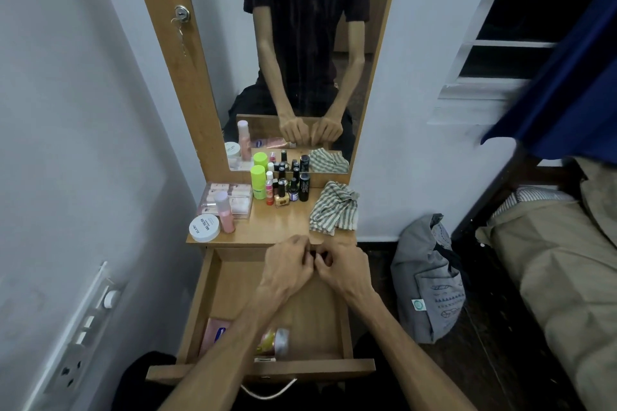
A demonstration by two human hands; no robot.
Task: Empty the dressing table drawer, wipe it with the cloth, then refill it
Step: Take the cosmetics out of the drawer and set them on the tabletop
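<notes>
The wooden drawer (213,294) is pulled out below the dressing table top (280,227). My left hand (287,265) and my right hand (344,269) meet over the drawer's back end, fingers pinched together around a small dark item that I can barely see. A pink packet (215,332) and a yellow-pink bottle with a silver cap (275,340) lie at the drawer's front, partly hidden by my left forearm. The striped cloth (334,208) lies crumpled on the table top's right side.
On the table top stand nail polish bottles (283,188), a green bottle (257,182), a pink bottle (225,212), a white jar (204,227) and a clear box (227,198). The mirror (300,60) rises behind. A grey bag (430,280) and a bed (551,260) sit at the right.
</notes>
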